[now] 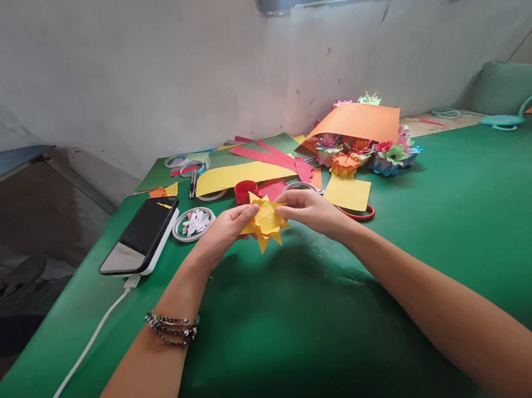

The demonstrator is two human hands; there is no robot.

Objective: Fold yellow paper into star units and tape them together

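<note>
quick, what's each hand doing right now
Left hand: closed on the yellow folded paper piece.
Right hand: pinching the same piece's other side.

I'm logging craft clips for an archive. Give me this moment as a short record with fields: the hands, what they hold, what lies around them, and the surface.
surface: green table cover
left: left hand pinches the yellow folded paper at its left side; bracelet on the wrist
right: right hand pinches the same paper at its upper right
held piece: spiky, star-like
left of hands: phone, white cable, tape roll with white scraps inside
behind hands: red paper roll, yellow square sheet, orange sheet over paper flowers
</note>
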